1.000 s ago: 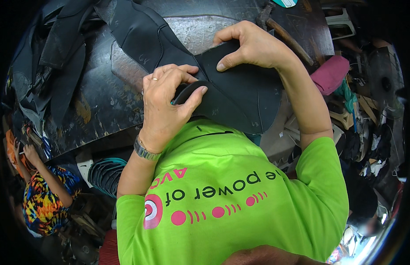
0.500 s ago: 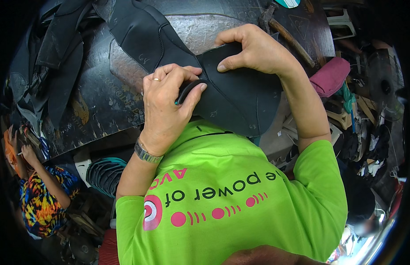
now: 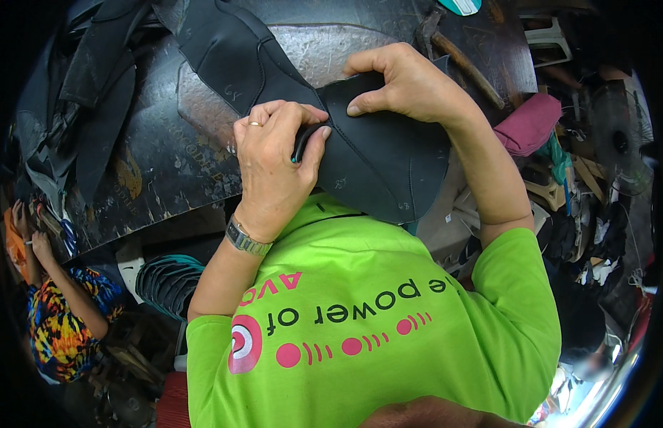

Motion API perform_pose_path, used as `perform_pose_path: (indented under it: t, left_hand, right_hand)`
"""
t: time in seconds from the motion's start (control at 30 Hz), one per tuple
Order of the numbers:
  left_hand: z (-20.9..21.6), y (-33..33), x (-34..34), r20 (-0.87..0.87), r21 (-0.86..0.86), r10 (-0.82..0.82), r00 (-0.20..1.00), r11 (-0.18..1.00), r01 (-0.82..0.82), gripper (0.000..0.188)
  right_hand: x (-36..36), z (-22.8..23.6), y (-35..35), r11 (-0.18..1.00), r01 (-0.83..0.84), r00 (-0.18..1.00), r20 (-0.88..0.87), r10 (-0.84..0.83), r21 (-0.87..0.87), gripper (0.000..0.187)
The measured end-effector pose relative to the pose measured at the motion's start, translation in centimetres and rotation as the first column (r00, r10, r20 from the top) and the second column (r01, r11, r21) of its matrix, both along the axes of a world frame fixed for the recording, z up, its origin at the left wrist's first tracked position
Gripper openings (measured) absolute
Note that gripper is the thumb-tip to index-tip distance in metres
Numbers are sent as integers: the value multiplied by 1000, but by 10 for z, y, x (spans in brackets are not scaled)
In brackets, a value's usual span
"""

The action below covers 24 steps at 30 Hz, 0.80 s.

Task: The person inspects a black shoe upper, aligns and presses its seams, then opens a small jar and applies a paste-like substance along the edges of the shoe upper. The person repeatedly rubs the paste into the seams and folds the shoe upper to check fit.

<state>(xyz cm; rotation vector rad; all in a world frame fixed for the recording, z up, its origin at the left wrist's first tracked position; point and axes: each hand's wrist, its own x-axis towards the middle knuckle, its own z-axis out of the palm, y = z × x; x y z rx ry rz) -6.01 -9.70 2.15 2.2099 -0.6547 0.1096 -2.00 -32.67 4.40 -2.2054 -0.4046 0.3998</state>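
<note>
A black stitched shoe upper point(image 3: 378, 160), with seams and pale chalk marks, lies across the near table edge against my green shirt. My left hand point(image 3: 278, 153) has thumb and fingers closed on it beside the middle seam. Between that thumb and forefinger sticks out a dark curved strip with a teal tip; I cannot tell whether it is a folded edge or a tool. My right hand point(image 3: 406, 85) grips the upper's far edge, thumb on top, fingertips partly hidden behind. More joined black pieces point(image 3: 228, 60) stretch away to the far left.
A grey slab point(image 3: 303, 53) lies beneath the work on the dark table point(image 3: 174, 171). A hammer point(image 3: 471, 68) rests at the far right, near a maroon cloth point(image 3: 529, 125). Black cut pieces point(image 3: 107, 107) hang at left. A co-worker's arm point(image 3: 74, 289) and stacked curved pieces point(image 3: 167, 285) are lower left.
My left hand has shifted slightly right along the upper, and the dark strip in it shows less. My right hand keeps its grip, having moved a little left.
</note>
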Motion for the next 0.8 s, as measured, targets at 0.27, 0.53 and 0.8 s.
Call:
perform_pose_path:
  t: [0.27,0.53,0.8]
  left_hand:
    - [-8,3,1,89,-39,-7,996,999,10,18]
    - [-8,5,3,94,-12,-37,995,999,39,21]
    - [-2,14,8,37,-29,-87,996,996,88,30]
  right_hand:
    - [-2,1,0,999,-38,999,8,39,-10,41]
    - [-4,0,-4,998,18,1000,-11,-18,67,37]
    - [-5,1,-12,977,29,996,-93,-10,210,33]
